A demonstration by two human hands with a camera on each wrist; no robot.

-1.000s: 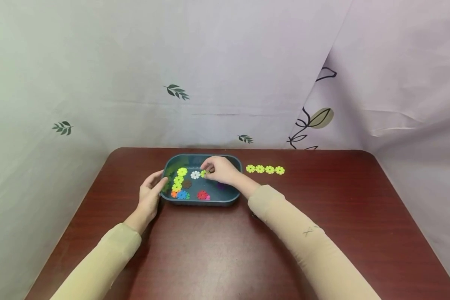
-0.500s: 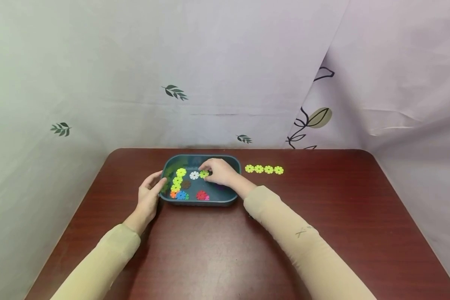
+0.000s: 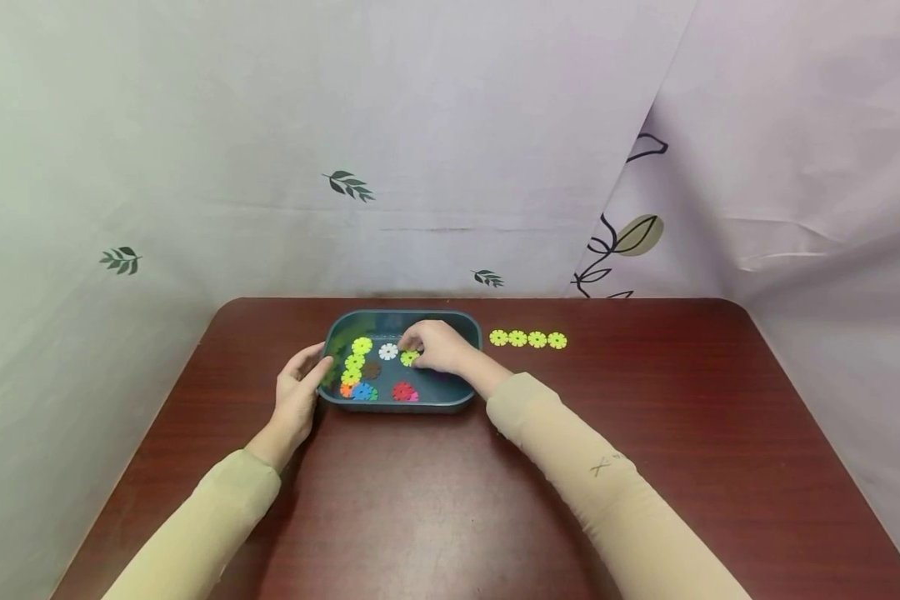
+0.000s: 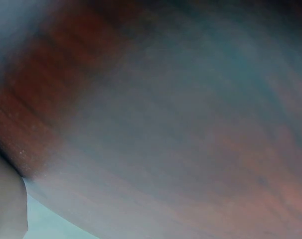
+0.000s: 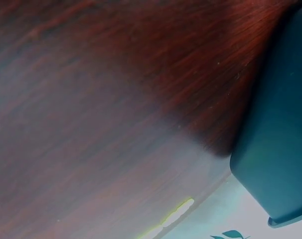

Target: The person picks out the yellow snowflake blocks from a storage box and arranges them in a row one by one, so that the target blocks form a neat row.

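In the head view a dark blue-green tray [image 3: 397, 407] stands on the table. My left hand [image 3: 297, 396] grips its left end, thumb over the rim and fingers along the outside. My right hand [image 3: 438, 346] reaches inside, pinching a yellow-green snowflake disc [image 3: 409, 358] between thumb and curled fingers. Left of that disc lies a white disc [image 3: 387, 352]. Joined yellow discs [image 3: 354, 362] run down the tray's left side, beside a brown disc [image 3: 372, 370]. Orange, blue [image 3: 362, 391], green, red [image 3: 403, 391] and pink discs lie along the near wall.
Right of the tray, a straight row of yellow discs [image 3: 528, 339] lies on the brown table [image 3: 435, 500]. A pale cloth [image 3: 435, 125] with leaf prints hangs behind the table. The right wrist view shows the tray's outer wall [image 5: 275, 134] close by.
The yellow-green disc in my right hand has shifted slightly toward the near side of the tray, turning a little away from the white disc. My left hand stays on the tray.
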